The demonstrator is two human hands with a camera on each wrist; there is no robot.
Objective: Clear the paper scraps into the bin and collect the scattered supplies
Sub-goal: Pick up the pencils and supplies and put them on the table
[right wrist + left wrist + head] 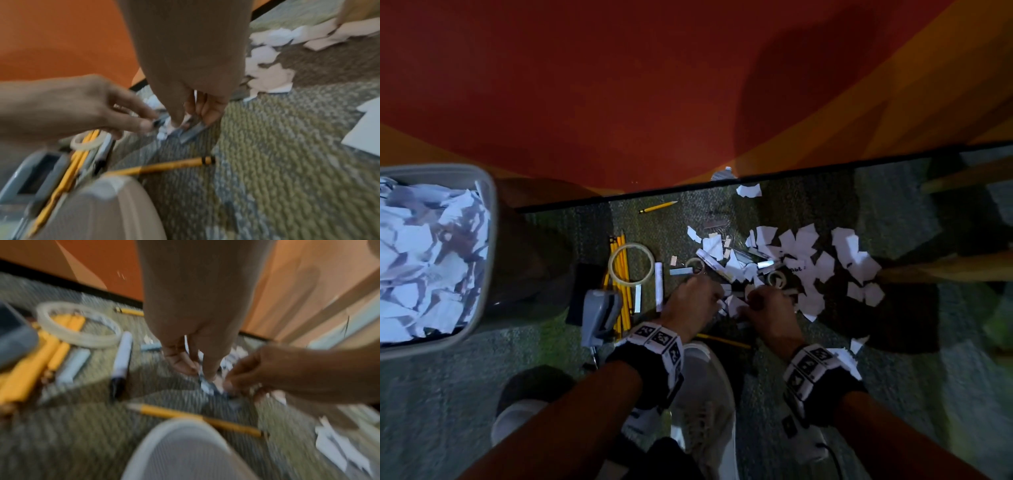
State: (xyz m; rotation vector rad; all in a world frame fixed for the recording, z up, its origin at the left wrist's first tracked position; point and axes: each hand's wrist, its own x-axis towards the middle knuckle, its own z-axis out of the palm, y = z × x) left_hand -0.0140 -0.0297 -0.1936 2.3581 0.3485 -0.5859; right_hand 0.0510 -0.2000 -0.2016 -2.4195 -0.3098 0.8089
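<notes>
Both hands are down on the carpet, knuckle to knuckle at the near edge of the paper scraps. Left hand has its fingertips curled in, pinching a small white scrap against the floor; right hand does the same, thumb and fingers nipping a scrap right next to a silvery staple strip. Wrist views are pretty blurry, so can't say more about the grip than that.

Just below the hands, a loose yellow pencil lies almost crosswise in front of a white shoe. To the left: a white marker with its long axis running toward the wall, a big clear tape roll sitting on top of a bunch of yellow pencils that also point wall-ward, then a grey stapler. Another pencil sits up by the black baseboard, tip pointing right.

Scraps spread out to the right of the hands; one has dark writing but it's too small to read. Bin is at far left, already stuffed with torn paper.
</notes>
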